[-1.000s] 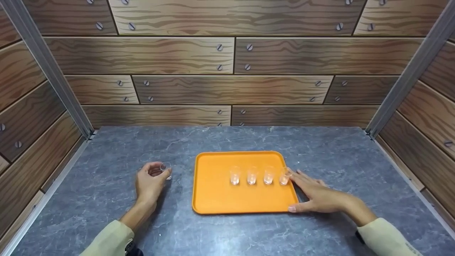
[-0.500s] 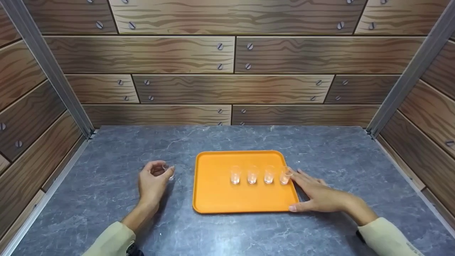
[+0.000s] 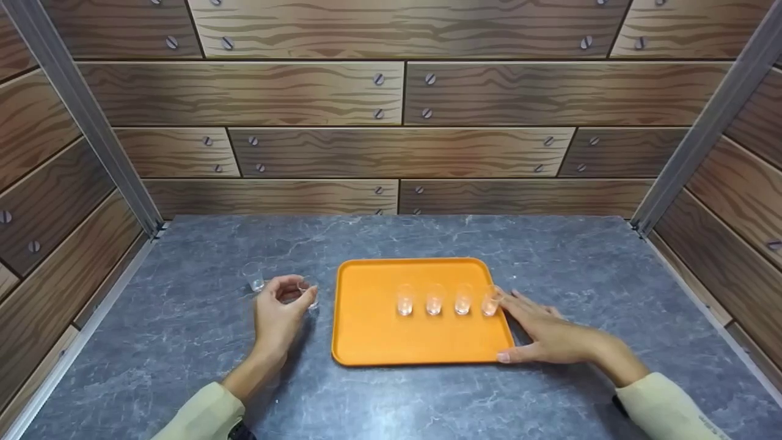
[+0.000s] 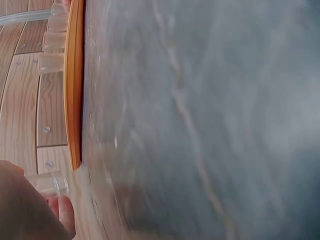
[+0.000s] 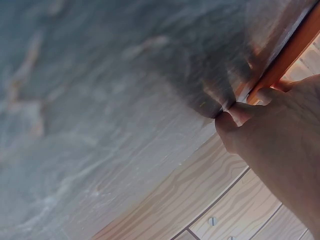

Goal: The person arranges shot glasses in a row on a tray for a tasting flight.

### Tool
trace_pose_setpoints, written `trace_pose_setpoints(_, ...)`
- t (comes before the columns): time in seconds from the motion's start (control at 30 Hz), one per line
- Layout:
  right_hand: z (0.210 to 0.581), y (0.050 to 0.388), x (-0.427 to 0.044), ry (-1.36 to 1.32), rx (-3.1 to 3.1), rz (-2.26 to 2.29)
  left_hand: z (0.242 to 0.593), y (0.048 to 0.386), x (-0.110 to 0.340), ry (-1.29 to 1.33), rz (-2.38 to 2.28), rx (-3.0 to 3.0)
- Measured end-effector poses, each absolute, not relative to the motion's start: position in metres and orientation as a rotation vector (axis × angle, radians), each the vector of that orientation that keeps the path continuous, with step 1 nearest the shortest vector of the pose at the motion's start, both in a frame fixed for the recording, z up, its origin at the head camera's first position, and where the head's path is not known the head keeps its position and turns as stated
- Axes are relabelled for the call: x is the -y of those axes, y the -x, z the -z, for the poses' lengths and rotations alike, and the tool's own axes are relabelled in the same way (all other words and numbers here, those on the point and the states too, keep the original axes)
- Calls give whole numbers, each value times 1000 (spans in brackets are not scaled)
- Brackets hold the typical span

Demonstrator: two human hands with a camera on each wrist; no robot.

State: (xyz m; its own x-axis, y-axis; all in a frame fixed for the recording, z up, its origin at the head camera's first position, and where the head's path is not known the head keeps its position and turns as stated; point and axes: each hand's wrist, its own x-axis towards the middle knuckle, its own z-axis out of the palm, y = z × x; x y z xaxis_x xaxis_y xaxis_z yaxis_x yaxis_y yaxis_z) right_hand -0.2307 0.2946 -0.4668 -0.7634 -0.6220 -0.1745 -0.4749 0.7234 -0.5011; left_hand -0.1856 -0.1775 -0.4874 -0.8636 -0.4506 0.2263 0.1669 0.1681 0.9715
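Note:
My left hand [image 3: 280, 318] pinches a small clear shot glass [image 3: 310, 296] between thumb and fingers, just left of the orange tray [image 3: 366, 342]. In the left wrist view this shot glass [image 4: 47, 183] is upright, with a small gap between its base and the table. Several more clear shot glasses [image 3: 434, 300] stand in a row on the tray's middle and right part. At the tray's right edge rests my right hand [image 3: 544, 333], fingers extended, thumb at the near corner and fingertips by the rightmost glass. Another shot glass [image 3: 255, 278] stands on the table behind my left hand.
The grey marbled table [image 3: 391, 403] is enclosed by wood-patterned walls [image 3: 305, 153] at the back and both sides. Metal posts [image 3: 116, 146] rise at the back corners.
My left hand has moved right toward the tray with the shot glass in its fingers, uncovering another glass behind it. The right hand and tray have stayed put.

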Motion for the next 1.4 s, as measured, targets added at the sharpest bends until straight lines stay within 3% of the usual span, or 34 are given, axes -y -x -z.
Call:
trace_pose_setpoints(0.97, 470, 231, -296, 881, -2605, 642, 486, 189, 136, -5, 2022, 1923)
trace_pose_setpoints(1.4, 470, 232, -296, 857, -2607, 633, 486, 193, 107, -13, 2139, 1958)
